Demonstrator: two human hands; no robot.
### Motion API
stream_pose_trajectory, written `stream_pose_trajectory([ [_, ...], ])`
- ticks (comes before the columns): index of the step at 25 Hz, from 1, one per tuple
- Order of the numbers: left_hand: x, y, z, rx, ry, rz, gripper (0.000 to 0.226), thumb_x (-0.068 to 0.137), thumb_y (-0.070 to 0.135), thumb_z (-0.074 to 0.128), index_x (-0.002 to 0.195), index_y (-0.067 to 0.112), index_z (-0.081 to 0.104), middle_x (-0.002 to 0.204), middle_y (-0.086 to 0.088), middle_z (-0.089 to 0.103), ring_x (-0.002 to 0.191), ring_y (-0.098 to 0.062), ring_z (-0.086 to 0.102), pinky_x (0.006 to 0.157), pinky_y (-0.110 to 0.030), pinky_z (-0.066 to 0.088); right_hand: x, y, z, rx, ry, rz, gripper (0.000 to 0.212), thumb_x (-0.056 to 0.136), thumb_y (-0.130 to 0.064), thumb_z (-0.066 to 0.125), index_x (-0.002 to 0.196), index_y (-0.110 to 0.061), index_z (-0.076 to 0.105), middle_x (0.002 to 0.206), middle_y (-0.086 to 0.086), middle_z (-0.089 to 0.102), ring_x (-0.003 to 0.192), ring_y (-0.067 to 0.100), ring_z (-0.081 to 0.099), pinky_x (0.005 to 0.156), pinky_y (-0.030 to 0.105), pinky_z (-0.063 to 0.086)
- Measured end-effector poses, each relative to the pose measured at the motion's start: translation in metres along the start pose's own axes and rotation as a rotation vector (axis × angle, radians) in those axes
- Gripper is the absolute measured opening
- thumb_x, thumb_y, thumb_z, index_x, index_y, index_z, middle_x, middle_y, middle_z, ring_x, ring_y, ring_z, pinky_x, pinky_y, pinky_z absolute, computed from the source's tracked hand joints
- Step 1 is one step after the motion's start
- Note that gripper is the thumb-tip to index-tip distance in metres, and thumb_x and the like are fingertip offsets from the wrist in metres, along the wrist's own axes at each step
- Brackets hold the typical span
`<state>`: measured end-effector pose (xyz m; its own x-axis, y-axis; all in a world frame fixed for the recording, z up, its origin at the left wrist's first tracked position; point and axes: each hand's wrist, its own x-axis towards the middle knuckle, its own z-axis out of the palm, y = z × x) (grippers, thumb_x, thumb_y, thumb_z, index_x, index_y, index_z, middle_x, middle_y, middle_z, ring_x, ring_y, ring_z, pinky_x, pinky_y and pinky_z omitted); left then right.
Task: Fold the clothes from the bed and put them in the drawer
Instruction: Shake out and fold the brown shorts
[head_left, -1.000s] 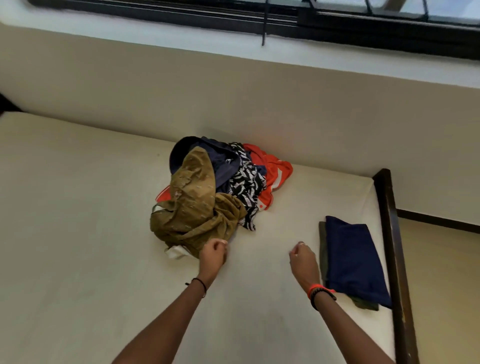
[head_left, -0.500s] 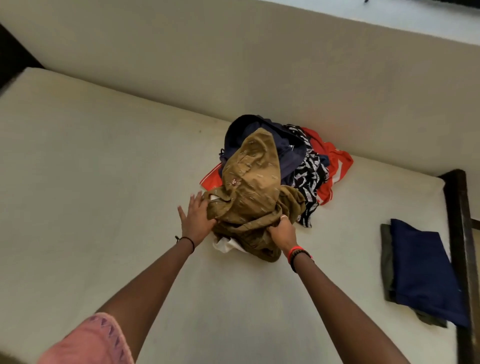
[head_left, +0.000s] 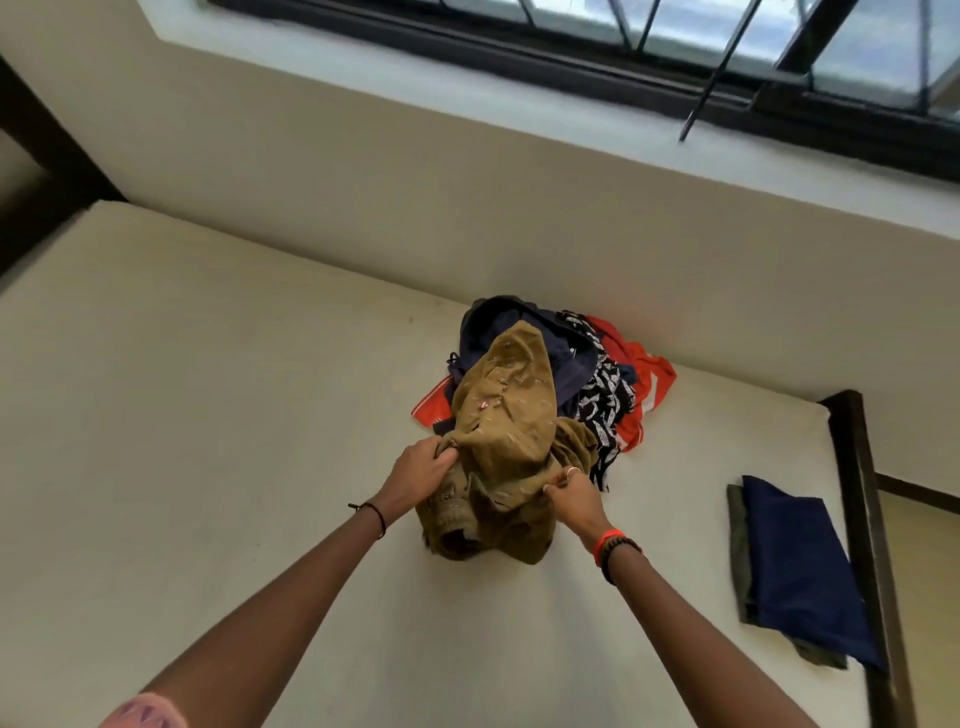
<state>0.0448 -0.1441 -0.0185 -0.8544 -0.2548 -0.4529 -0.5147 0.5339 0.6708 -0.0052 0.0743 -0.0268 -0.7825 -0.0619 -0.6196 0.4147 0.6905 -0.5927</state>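
A heap of unfolded clothes lies on the cream bed (head_left: 208, 467) near the wall. On top is an olive-brown patterned garment (head_left: 511, 415). Under it are a navy piece (head_left: 566, 358), a black-and-white patterned piece (head_left: 605, 410) and an orange-red piece (head_left: 649, 379). My left hand (head_left: 421, 475) grips the olive garment's left side. My right hand (head_left: 571, 496) pinches its right side. The garment's lower part hangs bunched between my wrists. No drawer is in view.
A folded navy cloth (head_left: 800, 566) lies on a folded olive-grey one (head_left: 740, 561) at the bed's right edge. A dark wooden bed rail (head_left: 862, 509) runs along that side. The wall and a window (head_left: 675, 31) stand behind the bed.
My left hand went from open beside the heap to gripping the olive garment. Both hands now lift its near part off the bed. The view tilted up toward the window.
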Motion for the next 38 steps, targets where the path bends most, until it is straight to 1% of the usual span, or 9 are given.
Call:
stream_pose_trajectory([
  [4, -0.018, 0.055, -0.011, -0.19, 0.007, -0.007, 0.022, 0.094, 0.022, 0.048, 0.081, 0.007, 0.056, 0.081, -0.008, 0.056, 0.073, -0.018, 0.052, 0.063, -0.029, 0.042, -0.061, -0.047, -0.009, 0.347, -0.036, -0.113, 0.036, 0.096, -0.041, 0.048, 0.088, -0.008, 0.06, 0.078, 0.004, 0.061, 0.07, 0.015, 0.057, 0.069, 0.033, 0.053],
  [7, -0.036, 0.108, -0.015, -0.32, 0.028, -0.022, 0.025, 0.091, 0.024, 0.049, 0.071, 0.01, 0.055, 0.074, -0.007, 0.056, 0.073, -0.023, 0.054, 0.069, -0.038, 0.046, -0.107, -0.062, -0.024, 0.367, -0.028, -0.228, 0.046, 0.084, -0.058, 0.058, 0.098, -0.014, 0.059, 0.089, -0.003, 0.064, 0.08, 0.008, 0.06, 0.07, 0.023, 0.052],
  [13, -0.066, 0.198, -0.023, -0.465, -0.007, -0.013, 0.029, 0.079, 0.033, 0.052, 0.071, 0.01, 0.066, 0.083, -0.012, 0.071, 0.087, -0.031, 0.067, 0.082, -0.051, 0.055, -0.16, -0.059, -0.095, 0.389, 0.131, -0.447, 0.034, 0.08, -0.025, 0.075, 0.109, -0.022, 0.059, 0.099, -0.009, 0.066, 0.093, 0.007, 0.063, 0.072, 0.007, 0.048],
  [19, -0.146, 0.316, -0.038, -0.709, -0.039, 0.04, 0.018, 0.095, 0.027, 0.054, 0.09, 0.011, 0.06, 0.08, -0.005, 0.063, 0.073, -0.013, 0.061, 0.046, -0.022, 0.049, -0.212, -0.062, -0.207, 0.486, 0.154, -0.652, 0.016, 0.087, -0.021, 0.068, 0.103, -0.023, 0.067, 0.098, -0.001, 0.072, 0.094, 0.012, 0.067, 0.082, 0.026, 0.055],
  [24, -0.196, 0.391, -0.045, -0.85, -0.093, 0.127, 0.027, 0.097, 0.033, 0.052, 0.094, 0.007, 0.059, 0.086, -0.011, 0.065, 0.076, -0.022, 0.066, 0.063, -0.032, 0.059, -0.264, -0.075, -0.293, 0.58, 0.162, -0.783, 0.018, 0.094, -0.011, 0.055, 0.11, -0.012, 0.064, 0.1, 0.0, 0.071, 0.09, 0.004, 0.068, 0.074, 0.016, 0.052],
  [28, -0.226, 0.426, -0.05, -0.538, 0.024, 0.254, 0.038, 0.097, 0.041, 0.048, 0.093, 0.005, 0.058, 0.081, -0.012, 0.066, 0.062, -0.019, 0.067, 0.062, -0.035, 0.058, -0.291, -0.082, -0.351, 0.641, 0.17, -0.826, 0.021, 0.098, -0.01, 0.047, 0.113, -0.014, 0.062, 0.106, 0.004, 0.07, 0.099, 0.013, 0.067, 0.084, 0.025, 0.054],
  [31, -0.243, 0.448, -0.054, -0.199, 0.312, 0.623, 0.031, 0.09, 0.042, 0.059, 0.102, 0.014, 0.063, 0.1, 0.003, 0.066, 0.095, -0.013, 0.063, 0.084, -0.027, 0.052, -0.309, -0.086, -0.388, 0.634, 0.119, -0.827, 0.02, 0.099, -0.01, 0.045, 0.11, -0.014, 0.061, 0.104, 0.007, 0.069, 0.092, 0.012, 0.068, 0.078, 0.023, 0.054],
  [34, -0.269, 0.477, -0.051, -0.091, 0.034, 0.928, 0.053, 0.08, 0.035, 0.073, 0.128, 0.028, 0.052, 0.123, 0.017, 0.054, 0.114, 0.008, 0.048, 0.09, -0.003, 0.036, -0.328, -0.093, -0.412, 0.576, 0.045, -0.855, 0.022, 0.098, -0.003, 0.042, 0.111, -0.007, 0.06, 0.097, 0.007, 0.068, 0.082, 0.008, 0.067, 0.07, 0.018, 0.052],
  [38, -0.289, 0.513, -0.037, 0.077, -0.131, 0.993, 0.051, 0.073, 0.027, 0.082, 0.115, 0.03, 0.054, 0.103, 0.01, 0.063, 0.094, 0.005, 0.059, 0.081, -0.011, 0.047, -0.348, -0.098, -0.438, 0.418, 0.081, -0.899, 0.023, 0.096, -0.002, 0.044, 0.112, -0.002, 0.06, 0.098, 0.006, 0.067, 0.089, 0.011, 0.063, 0.081, 0.02, 0.051],
])
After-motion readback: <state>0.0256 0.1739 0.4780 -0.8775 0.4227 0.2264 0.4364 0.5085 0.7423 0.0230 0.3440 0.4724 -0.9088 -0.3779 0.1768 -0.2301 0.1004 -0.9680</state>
